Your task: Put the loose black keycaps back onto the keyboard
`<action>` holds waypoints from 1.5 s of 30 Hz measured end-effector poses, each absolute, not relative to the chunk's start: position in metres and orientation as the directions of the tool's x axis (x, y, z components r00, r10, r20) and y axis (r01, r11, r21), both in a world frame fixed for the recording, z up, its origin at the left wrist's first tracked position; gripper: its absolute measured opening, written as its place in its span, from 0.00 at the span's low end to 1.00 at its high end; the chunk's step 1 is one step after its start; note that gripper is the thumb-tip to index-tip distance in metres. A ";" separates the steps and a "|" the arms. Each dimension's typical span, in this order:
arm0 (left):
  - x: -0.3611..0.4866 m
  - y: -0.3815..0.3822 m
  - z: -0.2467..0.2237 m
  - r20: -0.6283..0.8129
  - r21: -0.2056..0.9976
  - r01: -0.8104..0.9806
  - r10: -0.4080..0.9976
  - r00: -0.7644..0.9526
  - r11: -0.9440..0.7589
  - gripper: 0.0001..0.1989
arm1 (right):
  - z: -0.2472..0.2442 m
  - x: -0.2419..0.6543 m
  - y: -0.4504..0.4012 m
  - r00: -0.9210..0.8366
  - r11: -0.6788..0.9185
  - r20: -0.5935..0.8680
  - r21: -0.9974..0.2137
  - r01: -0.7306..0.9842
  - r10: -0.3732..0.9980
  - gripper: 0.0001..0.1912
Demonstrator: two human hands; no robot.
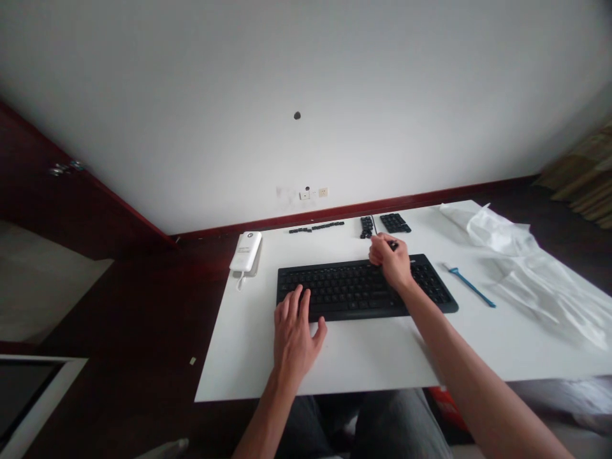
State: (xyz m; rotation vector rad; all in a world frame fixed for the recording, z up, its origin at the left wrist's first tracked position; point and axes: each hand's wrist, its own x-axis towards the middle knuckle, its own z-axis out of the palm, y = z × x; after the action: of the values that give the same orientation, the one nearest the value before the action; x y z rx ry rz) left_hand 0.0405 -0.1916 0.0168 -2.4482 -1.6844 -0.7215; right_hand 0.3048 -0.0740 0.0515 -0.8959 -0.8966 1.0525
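Note:
My left hand lies with its fingertips on the left end of a black computer keyboard, holding nothing. My right hand hovers over the keyboard's upper right, its fingers pinched on a small black keycap. Loose black keycaps lie beyond the keyboard on the white desk: a long row, a narrow cluster and a wider block. A blue brush-like tool lies to the right of the keyboard.
A white power bank with a short cable sits at the desk's left end. Crumpled white plastic sheeting covers the right side. A white wall with a socket plate stands behind the desk.

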 end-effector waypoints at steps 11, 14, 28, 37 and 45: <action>0.042 -0.191 0.019 0.418 0.160 0.906 0.859 0.297 -0.391 0.28 | 0.050 0.346 -0.136 0.523 0.288 0.025 -0.856 -0.429 0.852 0.24; 0.041 -0.191 0.018 0.425 0.159 0.902 0.853 0.304 -0.401 0.28 | 0.049 0.338 -0.149 0.491 0.246 -0.018 -0.849 -0.467 0.871 0.24; 0.042 -0.192 0.018 0.425 0.160 0.907 0.856 0.293 -0.390 0.27 | 0.008 0.310 -0.188 0.235 0.206 0.270 -0.942 0.267 0.934 0.25; 0.041 -0.193 0.016 0.436 0.149 0.905 0.848 0.301 -0.398 0.29 | 0.010 0.311 -0.186 0.241 0.181 0.242 -0.951 0.249 0.940 0.26; 0.041 -0.194 0.015 0.443 0.142 0.909 0.847 0.295 -0.391 0.28 | 0.009 0.310 -0.186 0.272 0.176 0.233 -0.960 0.219 0.934 0.26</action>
State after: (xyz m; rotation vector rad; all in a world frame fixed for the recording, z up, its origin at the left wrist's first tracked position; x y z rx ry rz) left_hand 0.0412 -0.1936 0.0155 -2.4151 -1.6493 -0.6922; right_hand 0.3096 -0.1855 0.0090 -1.3140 -1.2094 0.7388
